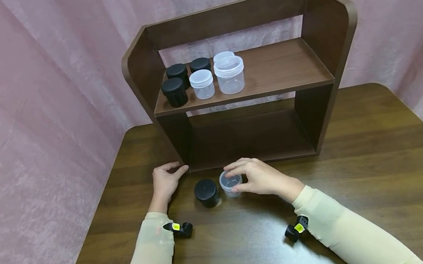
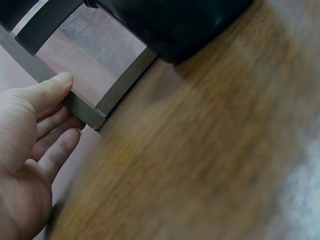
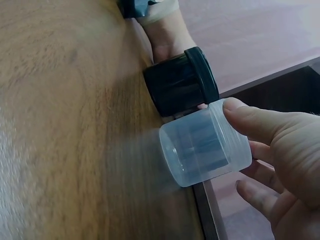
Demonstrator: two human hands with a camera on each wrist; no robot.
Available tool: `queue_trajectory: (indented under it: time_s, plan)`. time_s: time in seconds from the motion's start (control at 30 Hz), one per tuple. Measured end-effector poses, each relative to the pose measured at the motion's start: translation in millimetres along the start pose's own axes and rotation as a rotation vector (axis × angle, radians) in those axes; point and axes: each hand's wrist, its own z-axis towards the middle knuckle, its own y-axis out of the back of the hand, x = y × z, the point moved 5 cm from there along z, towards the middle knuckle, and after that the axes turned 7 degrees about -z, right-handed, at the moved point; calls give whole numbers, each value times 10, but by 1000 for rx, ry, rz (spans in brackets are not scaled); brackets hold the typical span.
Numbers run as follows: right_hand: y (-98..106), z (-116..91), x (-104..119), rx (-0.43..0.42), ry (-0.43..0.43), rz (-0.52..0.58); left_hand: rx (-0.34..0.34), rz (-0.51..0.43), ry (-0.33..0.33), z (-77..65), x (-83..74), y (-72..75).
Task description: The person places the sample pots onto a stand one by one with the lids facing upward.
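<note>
My right hand [image 1: 257, 176] grips a clear plastic jar [image 1: 231, 187] by its lid, thumb on the near side and fingers round the far side. In the right wrist view the jar [image 3: 195, 147] looks see-through, with nothing visible inside. Just left of it a black lidded jar [image 1: 206, 193] stands on the table, held by neither hand. At the lower left front corner of the brown wooden shelf [image 1: 239, 96], my left hand [image 1: 165, 182] pinches the side panel [image 2: 75, 105], thumb on one face and fingers behind it.
On the shelf's upper board [image 1: 276, 67], towards the left, stand several black jars [image 1: 174, 92] and clear jars [image 1: 230, 76]. The lower compartment [image 1: 245, 138] opens towards me. Behind the wooden table [image 1: 382, 147] hangs a pink curtain [image 1: 44, 84].
</note>
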Motion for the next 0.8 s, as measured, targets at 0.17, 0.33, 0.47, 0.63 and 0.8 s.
queue_trajectory:
  time_s: [0.17, 0.33, 0.47, 0.63, 0.8]
  plan:
    - [10, -16, -10, 25, -20, -13, -13, -12, 16, -29, 49, 20]
    - [70, -52, -33, 17, -20, -36, -14, -32, -9, -13, 42, 24]
    - [123, -100, -58, 16, -16, -39, -10, -26, -15, 8, 42, 21]
    - [168, -179, -110, 41, -13, -48, -17, -7, -16, 10, 55, 16]
    - [257, -312, -187, 18, -10, -101, -4, -9, -2, 18, 82, -20]
